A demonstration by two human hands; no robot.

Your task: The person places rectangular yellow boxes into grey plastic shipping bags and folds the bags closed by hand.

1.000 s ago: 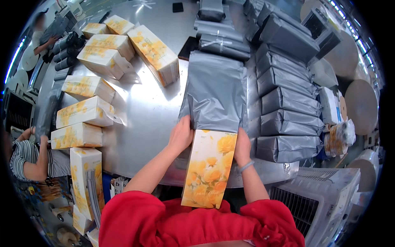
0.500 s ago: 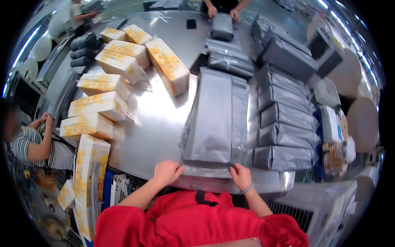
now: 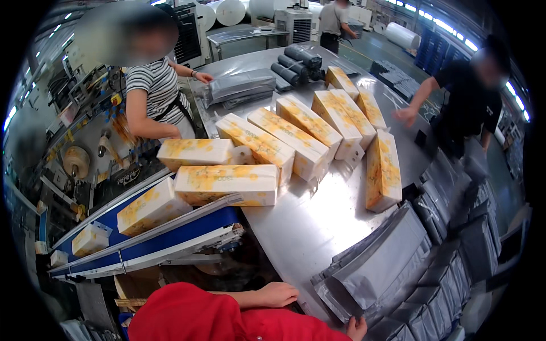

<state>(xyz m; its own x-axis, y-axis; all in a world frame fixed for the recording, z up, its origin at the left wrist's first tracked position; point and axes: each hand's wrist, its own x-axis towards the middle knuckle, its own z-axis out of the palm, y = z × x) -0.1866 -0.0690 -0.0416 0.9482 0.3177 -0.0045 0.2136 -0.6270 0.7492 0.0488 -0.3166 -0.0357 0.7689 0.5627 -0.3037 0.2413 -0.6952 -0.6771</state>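
Note:
My left hand is at the near edge of the metal table, its fingers loosely curled together with nothing visible in them. At the bottom of the view my right hand pinches the near edge of a grey plastic bag; part of that hand is cut off by the frame. This bag lies flat on top of a stack of similar bags. Several long white-and-yellow packs of paper rolls lie in a fan across the table, one showing a roll end.
A blue conveyor belt carries more packs at left. Filled grey bags stand in rows at right. Beside the belt stands a co-worker in a striped shirt; another in black reaches over the far right table edge.
The view has swung left, bringing the conveyor and co-workers into fuller sight. My left hand has left the grey bag's edge, while my right hand stays at it.

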